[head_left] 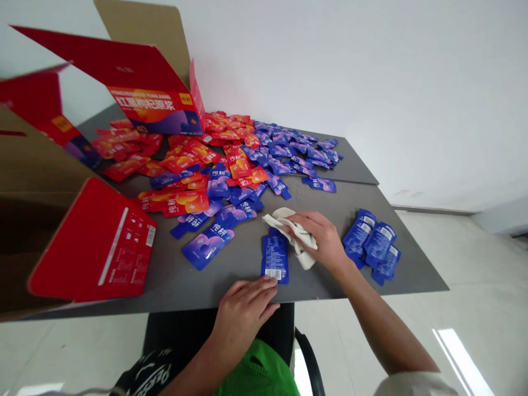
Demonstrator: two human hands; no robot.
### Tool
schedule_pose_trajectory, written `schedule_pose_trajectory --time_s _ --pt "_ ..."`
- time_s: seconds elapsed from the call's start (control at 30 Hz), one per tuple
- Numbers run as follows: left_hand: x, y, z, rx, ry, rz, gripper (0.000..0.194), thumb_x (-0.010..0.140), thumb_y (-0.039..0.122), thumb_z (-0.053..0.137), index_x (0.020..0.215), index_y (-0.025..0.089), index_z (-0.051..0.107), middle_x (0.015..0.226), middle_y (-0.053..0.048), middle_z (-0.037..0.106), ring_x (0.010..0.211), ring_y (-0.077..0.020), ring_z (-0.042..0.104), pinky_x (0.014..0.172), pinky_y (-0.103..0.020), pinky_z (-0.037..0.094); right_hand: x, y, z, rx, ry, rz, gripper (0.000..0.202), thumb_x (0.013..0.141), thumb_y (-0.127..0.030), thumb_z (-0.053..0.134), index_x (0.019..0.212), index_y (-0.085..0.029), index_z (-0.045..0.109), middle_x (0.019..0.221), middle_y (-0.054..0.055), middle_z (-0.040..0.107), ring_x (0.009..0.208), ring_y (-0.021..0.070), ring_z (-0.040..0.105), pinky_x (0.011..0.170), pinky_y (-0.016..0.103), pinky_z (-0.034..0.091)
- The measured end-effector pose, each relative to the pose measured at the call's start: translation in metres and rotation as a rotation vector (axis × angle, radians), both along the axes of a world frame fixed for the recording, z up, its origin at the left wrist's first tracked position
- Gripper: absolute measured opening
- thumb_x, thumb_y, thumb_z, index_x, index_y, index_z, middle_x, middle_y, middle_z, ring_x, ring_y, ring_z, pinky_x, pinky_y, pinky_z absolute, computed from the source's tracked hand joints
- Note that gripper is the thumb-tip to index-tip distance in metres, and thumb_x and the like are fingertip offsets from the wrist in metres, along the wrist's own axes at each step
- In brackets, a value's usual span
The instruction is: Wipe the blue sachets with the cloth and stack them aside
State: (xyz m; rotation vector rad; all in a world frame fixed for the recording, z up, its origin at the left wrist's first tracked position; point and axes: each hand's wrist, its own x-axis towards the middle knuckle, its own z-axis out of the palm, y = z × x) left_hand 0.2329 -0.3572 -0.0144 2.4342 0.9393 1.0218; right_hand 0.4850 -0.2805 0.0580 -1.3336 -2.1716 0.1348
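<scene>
A blue flat pouch [274,256] lies back side up near the table's front edge, barcode toward me. My left hand [245,311] holds its near end down, the fingertips resting on the edge by the barcode and the thumb lower, by the table edge. In my right hand [324,239] is a bunched off-white cloth [303,258], which lies against the far end of that pouch and hides its spout end. To the left of it, blue pouches [208,242] lie with their printed fronts up.
Red-orange pouches [185,203] and more blue pouches [297,146] are heaped toward the wall. Several blue pouches [379,242] overlap at the right, backs up. An open red carton [154,110] stands at the back left; another open carton [103,242] is nearer me.
</scene>
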Motion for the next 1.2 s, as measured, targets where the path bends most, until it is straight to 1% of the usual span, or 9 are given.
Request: schedule_pose_trajectory --time_s 0.1,0.2,0.33,0.47,0.6,0.73,0.9,1.03,1.2 --pt "0.000 -0.001 -0.001 0.001 0.011 -0.001 0.013 0.102 0.026 0.064 0.112 0.023 0.070 0.118 0.001 0.079 0.106 -0.0184 0.075 0.087 -0.035 0.050 -0.014 -0.049 0.007 -0.061 -0.030 0.130 0.031 0.099 -0.029 0.067 0.130 -0.026 0.068 0.120 0.009 0.074 0.103 0.0241 0.069 0.088 0.037 0.055" --pt "-0.001 0.000 -0.001 -0.009 0.026 0.006 0.011 0.100 0.026 0.067 0.109 0.022 0.072 0.105 0.001 0.081 0.091 -0.0181 0.076 0.085 -0.036 0.051 -0.026 -0.071 -0.006 -0.168 -0.085 0.241 0.027 0.098 -0.028 0.067 0.125 -0.024 0.070 0.115 0.009 0.075 0.095 0.0223 0.070 0.080 0.035 0.055" --pt "-0.001 0.001 0.001 -0.005 0.026 -0.009 0.013 0.102 0.026 0.064 0.112 0.023 0.072 0.119 0.000 0.079 0.106 -0.0182 0.075 0.086 -0.035 0.052 -0.018 -0.030 -0.028 -0.157 -0.021 0.124 0.027 0.099 -0.032 0.068 0.123 -0.023 0.071 0.116 0.010 0.075 0.103 0.0238 0.070 0.091 0.037 0.056" --pt "-0.001 0.001 0.002 -0.006 0.032 -0.001 0.012 0.102 0.024 0.063 0.110 0.023 0.072 0.120 0.001 0.079 0.109 -0.0185 0.075 0.086 -0.035 0.053 -0.001 0.011 -0.017 -0.065 -0.078 -0.008 0.026 0.100 -0.031 0.065 0.124 -0.023 0.072 0.117 0.011 0.075 0.105 0.0268 0.069 0.092 0.040 0.055" --pt "-0.001 0.001 0.002 0.002 0.026 -0.008 0.012 0.101 0.023 0.064 0.110 0.023 0.072 0.121 0.000 0.078 0.109 -0.0185 0.075 0.086 -0.035 0.054 -0.006 -0.025 0.004 -0.052 -0.031 0.053 0.035 0.098 -0.028 0.066 0.133 -0.024 0.067 0.126 0.010 0.072 0.108 0.0258 0.067 0.093 0.039 0.053" --pt "-0.001 0.002 0.004 -0.018 0.040 -0.003 0.012 0.101 0.025 0.065 0.110 0.023 0.072 0.110 -0.001 0.081 0.098 -0.0194 0.077 0.086 -0.036 0.054 -0.023 -0.071 -0.005 -0.176 -0.091 0.206 0.032 0.096 -0.026 0.068 0.128 -0.024 0.069 0.119 0.010 0.075 0.094 0.0238 0.068 0.080 0.037 0.054" --pt "-0.001 0.001 0.004 -0.009 0.050 -0.025 0.012 0.102 0.025 0.064 0.111 0.023 0.071 0.121 -0.001 0.078 0.109 -0.0200 0.075 0.087 -0.036 0.053 -0.019 -0.031 -0.033 -0.161 -0.024 0.115 0.028 0.100 -0.033 0.065 0.126 -0.024 0.070 0.119 0.009 0.074 0.104 0.0245 0.069 0.091 0.037 0.055" --pt "-0.001 0.000 0.003 0.008 0.034 -0.005 0.010 0.101 0.024 0.065 0.109 0.023 0.071 0.120 0.000 0.079 0.109 -0.0198 0.075 0.085 -0.036 0.053 -0.007 0.015 -0.022 -0.071 -0.099 0.002 0.027 0.101 -0.033 0.063 0.123 -0.020 0.072 0.116 0.011 0.075 0.103 0.0265 0.069 0.091 0.040 0.055" --pt "-0.001 0.000 0.003 -0.013 0.040 -0.012 0.012 0.099 0.022 0.068 0.110 0.023 0.071 0.122 0.000 0.078 0.110 -0.0202 0.075 0.087 -0.036 0.054 -0.015 -0.030 0.004 -0.037 -0.004 0.080 0.032 0.100 -0.030 0.064 0.132 -0.024 0.066 0.124 0.010 0.073 0.105 0.0247 0.068 0.091 0.038 0.053"
